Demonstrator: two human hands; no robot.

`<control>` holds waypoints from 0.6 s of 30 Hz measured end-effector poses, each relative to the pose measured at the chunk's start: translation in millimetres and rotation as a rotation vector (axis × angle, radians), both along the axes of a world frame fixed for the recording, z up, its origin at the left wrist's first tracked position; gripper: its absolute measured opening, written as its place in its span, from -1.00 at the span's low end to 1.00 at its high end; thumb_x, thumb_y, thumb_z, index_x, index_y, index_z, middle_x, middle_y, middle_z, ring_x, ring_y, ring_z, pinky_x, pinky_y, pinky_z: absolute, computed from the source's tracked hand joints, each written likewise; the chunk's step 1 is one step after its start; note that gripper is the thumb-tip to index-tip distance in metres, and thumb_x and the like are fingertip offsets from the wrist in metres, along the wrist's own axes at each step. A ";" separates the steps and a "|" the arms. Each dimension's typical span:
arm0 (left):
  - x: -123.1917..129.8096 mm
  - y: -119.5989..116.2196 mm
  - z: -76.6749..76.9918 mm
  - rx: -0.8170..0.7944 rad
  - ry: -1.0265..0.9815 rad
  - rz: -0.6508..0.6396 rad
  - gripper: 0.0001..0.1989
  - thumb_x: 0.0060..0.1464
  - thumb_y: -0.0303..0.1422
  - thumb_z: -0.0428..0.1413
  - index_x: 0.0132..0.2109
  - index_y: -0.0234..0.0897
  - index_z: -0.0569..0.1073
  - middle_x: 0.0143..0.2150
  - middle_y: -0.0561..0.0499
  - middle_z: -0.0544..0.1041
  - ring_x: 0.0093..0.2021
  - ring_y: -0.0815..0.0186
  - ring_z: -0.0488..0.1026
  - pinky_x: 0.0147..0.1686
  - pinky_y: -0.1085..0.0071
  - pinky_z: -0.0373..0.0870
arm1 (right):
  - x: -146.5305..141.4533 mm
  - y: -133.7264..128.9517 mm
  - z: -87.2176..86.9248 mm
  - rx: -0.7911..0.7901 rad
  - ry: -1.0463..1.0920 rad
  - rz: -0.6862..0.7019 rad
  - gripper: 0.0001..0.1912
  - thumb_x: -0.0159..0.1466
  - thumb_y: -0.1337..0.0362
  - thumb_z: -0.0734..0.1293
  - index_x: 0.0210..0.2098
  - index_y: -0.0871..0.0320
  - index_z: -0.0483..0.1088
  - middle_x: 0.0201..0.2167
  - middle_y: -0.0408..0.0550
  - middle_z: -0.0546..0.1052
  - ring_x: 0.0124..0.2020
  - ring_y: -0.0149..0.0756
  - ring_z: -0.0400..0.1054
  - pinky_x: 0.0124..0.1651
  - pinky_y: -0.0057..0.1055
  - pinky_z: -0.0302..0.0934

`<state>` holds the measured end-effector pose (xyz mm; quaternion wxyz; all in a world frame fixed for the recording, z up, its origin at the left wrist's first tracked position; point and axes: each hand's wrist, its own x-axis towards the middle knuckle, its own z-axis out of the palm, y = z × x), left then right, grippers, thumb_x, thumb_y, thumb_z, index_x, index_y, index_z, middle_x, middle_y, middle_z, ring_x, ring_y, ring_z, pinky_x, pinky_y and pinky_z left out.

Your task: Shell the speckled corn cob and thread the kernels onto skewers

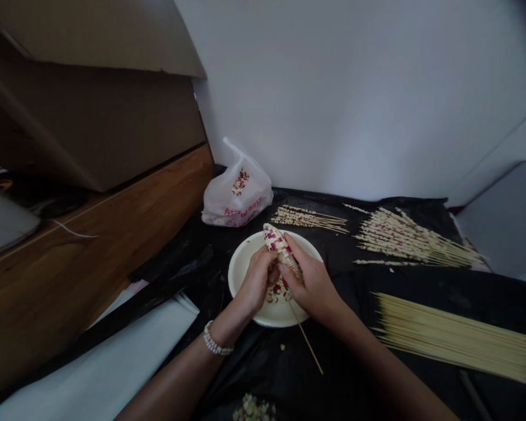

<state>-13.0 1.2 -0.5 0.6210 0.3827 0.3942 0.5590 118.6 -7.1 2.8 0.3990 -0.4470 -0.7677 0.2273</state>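
Both hands meet over a white bowl (241, 257) on a black plastic sheet. My right hand (310, 280) is wrapped round a corn cob (277, 241) with cream and dark red kernels; its lower part looks stripped. My left hand (259, 275), a beaded bracelet at its wrist, presses its closed fingers against the cob's left side. Loose kernels (279, 292) lie in the bowl below. A thin stick (309, 344) slants out from under the hands over the bowl's near rim.
Behind the bowl stands a plastic bag (237, 196). Kernel-covered skewers (304, 218) lie behind right, with a bigger pile (398, 237) farther right. Bare sticks (456, 336) lie at right. White sheets (114, 356) and a cardboard box (114, 117) are at left; loose bits (254, 409) lie in front.
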 end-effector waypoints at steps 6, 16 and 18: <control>0.1 0.8 -7.3 -0.005 0.065 0.012 -0.87 0.01 -0.33 0.11 -0.27 -0.27 0.38 -0.51 0.15 0.29 -0.56 0.47 0.16 -0.58 0.52 0.03 | 0.2 -0.4 -0.3 0.004 -0.017 0.000 -0.34 0.34 0.26 0.20 0.39 0.31 0.09 0.18 0.28 0.47 0.18 0.04 0.39 0.22 0.07 0.27; -2.1 0.1 -5.1 -0.006 -0.037 -0.010 -0.88 -0.08 -0.40 0.13 -0.31 -0.27 0.40 -0.57 0.18 0.23 -0.62 0.51 0.03 -0.62 0.51 -0.09 | 1.4 -0.8 5.9 -0.008 0.042 0.016 -0.36 0.33 0.23 0.21 0.38 0.22 0.12 0.21 0.23 0.46 0.19 0.03 0.38 0.21 0.07 0.27; -2.2 -1.4 -3.4 -0.004 -0.049 -0.017 -0.83 0.00 -0.31 0.17 -0.25 -0.27 0.42 -0.52 0.16 0.28 -0.59 0.49 0.10 -0.60 0.52 -0.01 | 2.2 -1.0 6.7 -0.012 0.031 0.013 -0.35 0.33 0.24 0.21 0.38 0.28 0.11 0.21 0.26 0.45 0.20 0.05 0.37 0.22 0.06 0.27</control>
